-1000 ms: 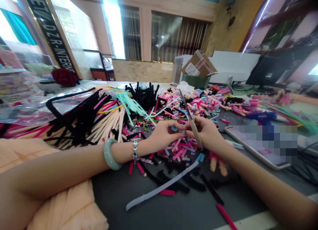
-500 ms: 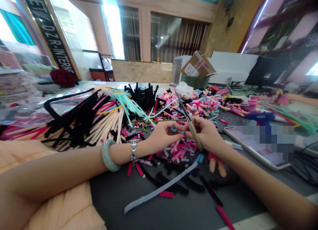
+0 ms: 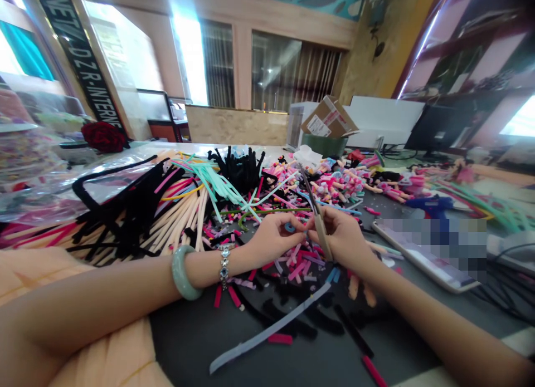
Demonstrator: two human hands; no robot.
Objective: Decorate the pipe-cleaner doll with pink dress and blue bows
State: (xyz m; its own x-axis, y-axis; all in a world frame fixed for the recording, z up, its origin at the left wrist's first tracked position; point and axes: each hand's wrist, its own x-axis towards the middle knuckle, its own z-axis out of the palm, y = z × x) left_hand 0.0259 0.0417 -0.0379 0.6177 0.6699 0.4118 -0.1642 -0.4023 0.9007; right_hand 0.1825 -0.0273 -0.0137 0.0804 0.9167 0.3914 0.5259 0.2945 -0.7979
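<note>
Pinches blue chenille piece (image 3: 289,227) between left hand (image 3: 276,236) and right hand (image 3: 343,236).
Also grips scissors (image 3: 321,234) in the right, pointed away, likely freeing fingertips.

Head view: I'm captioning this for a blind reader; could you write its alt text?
A person's left hand and right hand meet at a small blue piece, the right also holding scissors. Colourful fuzzy strips litter the dark tabletop around them.

Round the left forearm (image 3: 125,300) a thick, smooth, pale-green bangle (image 3: 181,273) is gleaming, while nearer the left hand (image 3: 278,235) a silvery linked bracelet (image 3: 224,262) with bluish stones (image 3: 224,272) is circling the wrist (image 3: 234,259), and the right forearm (image 3: 426,309) is showing bare.
</note>
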